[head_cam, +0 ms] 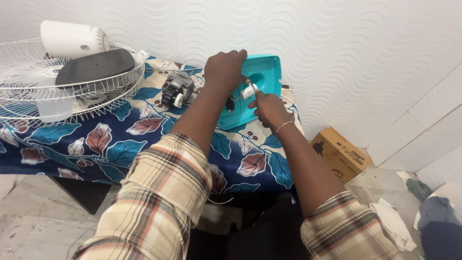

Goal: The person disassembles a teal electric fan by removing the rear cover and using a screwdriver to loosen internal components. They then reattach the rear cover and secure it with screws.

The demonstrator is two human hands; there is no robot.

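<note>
Fan grille (pixel 29 103): white wire, lying flat at tabletop's far-left end, overhanging edge.
Dark pad (pixel 95 67): resting on grille.
White housing (pixel 73 39): sitting on grille, behind dark pad.
Motor (pixel 177 90): metal, lying on cloth just beside grille.
Cloth (pixel 120 144): blue w/ leaf print, covering tabletop, hanging over front.
Cardboard box (pixel 340 154): brown, sitting on floor by wall, right of tabletop.
Rags (pixel 394 224): white & blue-grey, lying on floor at right.

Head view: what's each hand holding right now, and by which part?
The left hand grips the turquoise fan housing by its upper rim. The right hand pinches the small white cylindrical part at its lower end.
</note>
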